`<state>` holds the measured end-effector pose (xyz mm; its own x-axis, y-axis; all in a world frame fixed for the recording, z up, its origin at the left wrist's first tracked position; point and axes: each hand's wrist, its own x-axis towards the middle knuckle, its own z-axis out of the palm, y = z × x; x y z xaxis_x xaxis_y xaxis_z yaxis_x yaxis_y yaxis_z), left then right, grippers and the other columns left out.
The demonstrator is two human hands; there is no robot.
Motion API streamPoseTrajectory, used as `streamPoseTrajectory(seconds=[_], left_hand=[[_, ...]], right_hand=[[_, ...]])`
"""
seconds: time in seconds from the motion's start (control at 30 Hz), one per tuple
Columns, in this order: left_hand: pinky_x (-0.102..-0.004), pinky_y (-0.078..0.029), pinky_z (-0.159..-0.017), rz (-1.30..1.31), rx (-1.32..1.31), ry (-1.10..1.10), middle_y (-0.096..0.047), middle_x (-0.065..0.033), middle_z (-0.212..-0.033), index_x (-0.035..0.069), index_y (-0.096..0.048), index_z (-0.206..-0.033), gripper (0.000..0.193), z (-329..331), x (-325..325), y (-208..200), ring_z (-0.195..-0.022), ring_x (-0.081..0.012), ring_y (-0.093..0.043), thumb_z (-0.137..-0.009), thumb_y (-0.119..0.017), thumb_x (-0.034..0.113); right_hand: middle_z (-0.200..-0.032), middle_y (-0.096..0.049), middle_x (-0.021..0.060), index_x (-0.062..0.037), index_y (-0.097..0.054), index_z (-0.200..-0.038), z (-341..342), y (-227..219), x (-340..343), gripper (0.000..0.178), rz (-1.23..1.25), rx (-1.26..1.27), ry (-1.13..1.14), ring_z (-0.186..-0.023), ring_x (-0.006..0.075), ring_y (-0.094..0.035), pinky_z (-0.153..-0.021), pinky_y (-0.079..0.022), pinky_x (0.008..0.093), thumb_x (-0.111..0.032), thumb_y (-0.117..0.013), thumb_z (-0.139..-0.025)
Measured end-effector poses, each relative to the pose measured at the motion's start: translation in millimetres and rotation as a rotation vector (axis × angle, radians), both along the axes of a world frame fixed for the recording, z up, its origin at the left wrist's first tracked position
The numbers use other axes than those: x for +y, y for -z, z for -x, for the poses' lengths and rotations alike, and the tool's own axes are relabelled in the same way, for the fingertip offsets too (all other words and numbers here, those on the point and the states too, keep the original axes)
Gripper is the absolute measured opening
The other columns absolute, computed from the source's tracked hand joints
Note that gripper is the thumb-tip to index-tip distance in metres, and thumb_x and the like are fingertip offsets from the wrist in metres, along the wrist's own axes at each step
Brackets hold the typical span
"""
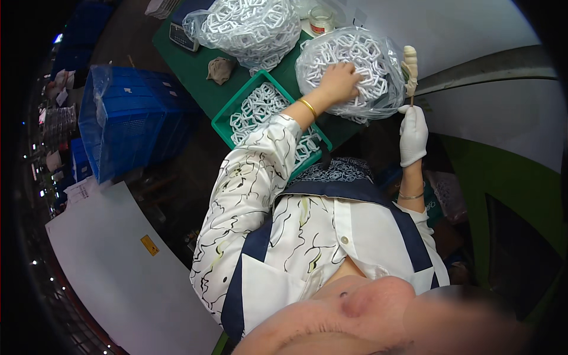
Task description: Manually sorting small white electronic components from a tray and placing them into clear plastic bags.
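My bare left hand (342, 83), with a gold bangle at the wrist, reaches into a clear plastic bag (387, 106) full of white angular plastic rings (349, 47). Its fingers lie apart on the rings, and I see none gripped. On the right, my white-gloved right hand (413, 136) is closed on a thin stick (412, 101), held upright beside the bag. A cream, lumpy, segmented piece (410, 65) sits at the stick's top. Under my left forearm is a green tray (222, 122) holding more white rings (257, 106), partly hidden by the sleeve.
A second full bag of rings (254, 29) stands at the back of the green table (192, 71). Near it are a scale (183, 37), a crumpled brown cloth (220, 70) and a glass jar (320, 21). Blue crates (127, 118) and a white panel (124, 254) stand left.
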<state>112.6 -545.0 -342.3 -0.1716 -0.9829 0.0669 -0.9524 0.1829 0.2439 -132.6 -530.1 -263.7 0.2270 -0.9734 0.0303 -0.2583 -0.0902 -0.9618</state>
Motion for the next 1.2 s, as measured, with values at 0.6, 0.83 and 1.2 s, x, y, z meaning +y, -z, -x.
streamPoseTrajectory(seconds=[0.6,0.83,1.2], left_hand=[[-0.0481,-0.053,-0.079,-0.373,-0.011,-0.226,-0.064,-0.0145,-0.108,0.008,-0.067,-0.105,0.042,2,-8,-47,-0.099,-0.0328,-0.064,-0.084,-0.065,0.044],[-0.0466,-0.053,-0.086,0.019,-0.017,-0.305,-0.056,-0.0207,-0.119,0.012,-0.066,-0.114,0.042,-9,-5,-26,-0.107,-0.0354,-0.059,-0.079,-0.071,0.035],[-0.0448,-0.047,-0.094,-0.095,-0.057,-0.210,-0.063,-0.0058,-0.122,0.019,-0.072,-0.107,0.030,-24,47,-40,-0.116,-0.0265,-0.055,-0.082,-0.069,0.034]], right_hand=[[-0.059,-0.037,-0.0058,-0.0060,-0.061,-0.093,3,3,-3,0.029,-0.019,0.025,-0.004,-0.050,0.0031,-0.033,-0.047,-0.031,0.0220,-0.022,-0.041,-0.105],[-0.060,-0.037,-0.0056,-0.0057,-0.061,-0.093,6,4,-2,0.028,-0.063,0.014,0.006,-0.050,0.0032,-0.034,-0.047,-0.031,0.0219,-0.022,-0.041,-0.105],[-0.060,-0.037,-0.0056,-0.0058,-0.061,-0.092,6,3,-1,0.028,-0.016,0.054,-0.020,-0.050,0.0032,-0.034,-0.047,-0.031,0.0221,-0.021,-0.041,-0.105]])
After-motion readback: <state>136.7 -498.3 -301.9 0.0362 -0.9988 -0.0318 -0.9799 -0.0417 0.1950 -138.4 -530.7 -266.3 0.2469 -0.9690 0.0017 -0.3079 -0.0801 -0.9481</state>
